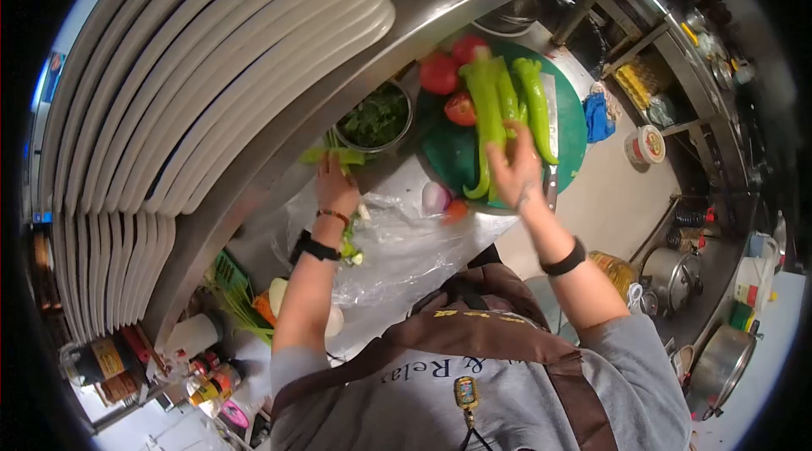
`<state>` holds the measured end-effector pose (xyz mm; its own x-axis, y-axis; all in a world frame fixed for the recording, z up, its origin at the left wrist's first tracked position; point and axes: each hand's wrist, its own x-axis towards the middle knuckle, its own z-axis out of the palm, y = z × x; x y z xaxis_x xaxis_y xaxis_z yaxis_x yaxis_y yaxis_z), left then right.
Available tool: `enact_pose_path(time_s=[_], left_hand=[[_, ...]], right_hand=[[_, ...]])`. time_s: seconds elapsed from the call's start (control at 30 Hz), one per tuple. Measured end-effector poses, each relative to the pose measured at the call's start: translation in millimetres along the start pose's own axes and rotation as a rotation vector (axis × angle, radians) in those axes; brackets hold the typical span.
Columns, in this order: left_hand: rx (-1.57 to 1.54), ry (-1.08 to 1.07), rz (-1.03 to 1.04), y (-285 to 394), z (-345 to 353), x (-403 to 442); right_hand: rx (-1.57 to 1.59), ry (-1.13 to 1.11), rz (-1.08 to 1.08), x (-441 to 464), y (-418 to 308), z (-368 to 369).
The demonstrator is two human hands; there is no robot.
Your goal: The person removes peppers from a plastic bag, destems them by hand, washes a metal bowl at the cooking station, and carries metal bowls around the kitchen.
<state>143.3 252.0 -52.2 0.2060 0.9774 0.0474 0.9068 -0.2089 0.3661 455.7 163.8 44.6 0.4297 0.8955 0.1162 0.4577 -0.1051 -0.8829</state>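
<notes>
Long green peppers [486, 104] lie on a round green cutting board [448, 151], with red tomatoes [440, 74] and a cut tomato [460, 109] at their left. My right hand [518, 170] is over the lower part of the peppers, its thumb and fingers apart. A knife [551, 184] lies along the board's right side, blade up the frame. To the left, my left hand [337, 189] has its fingers closed on a green vegetable piece [342, 156], beside a metal bowl [409, 123] of leafy greens [375, 117]. The piece's exact kind is unclear.
Stacked white plates [211, 70] fill the upper left on a metal shelf [423, 24]. Clear plastic [389, 239] lies below the bowl. A red onion [436, 197] sits at the board's lower edge. Pots [668, 273] and a white tub [645, 146] stand at the right.
</notes>
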Motion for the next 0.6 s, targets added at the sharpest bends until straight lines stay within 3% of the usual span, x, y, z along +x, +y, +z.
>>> enact_pose_path(time_s=[0.07,0.17,0.27,0.3,0.37,0.43,0.5,0.53,0.6], left_hand=[[0.422,-0.068,0.029,-24.6,20.4,24.2],[0.479,-0.227,0.002,-31.0,23.2,47.4],[0.547,-0.362,-0.067,-31.5,7.1,54.5],[0.543,-0.335,0.006,-39.1,2.6,51.2],[0.526,-0.270,0.153,-51.6,-5.2,44.5],[0.411,-0.182,0.217,-38.3,-38.9,24.7],[0.372,-0.177,0.272,-6.7,-88.2,-10.5],[0.387,-0.206,0.300,17.6,-116.0,-28.3],[0.317,-0.227,0.317,51.0,-154.6,-67.5]], right_hand=[[-0.143,0.043,0.027,34.8,29.6,-25.7],[-0.381,-0.021,-0.133,65.7,95.3,-32.6],[-0.413,-0.087,-0.087,67.2,92.6,-32.1],[-0.384,-0.094,-0.082,66.8,96.4,-32.3],[-0.470,0.059,-0.315,58.7,90.4,-29.9],[-0.395,0.068,-0.534,41.3,30.1,-19.2],[-0.082,-0.275,-0.620,8.1,-25.5,18.5],[-0.023,-0.420,-0.777,-10.0,-50.8,36.5],[-0.231,-0.576,-0.906,-50.2,-91.2,56.8]])
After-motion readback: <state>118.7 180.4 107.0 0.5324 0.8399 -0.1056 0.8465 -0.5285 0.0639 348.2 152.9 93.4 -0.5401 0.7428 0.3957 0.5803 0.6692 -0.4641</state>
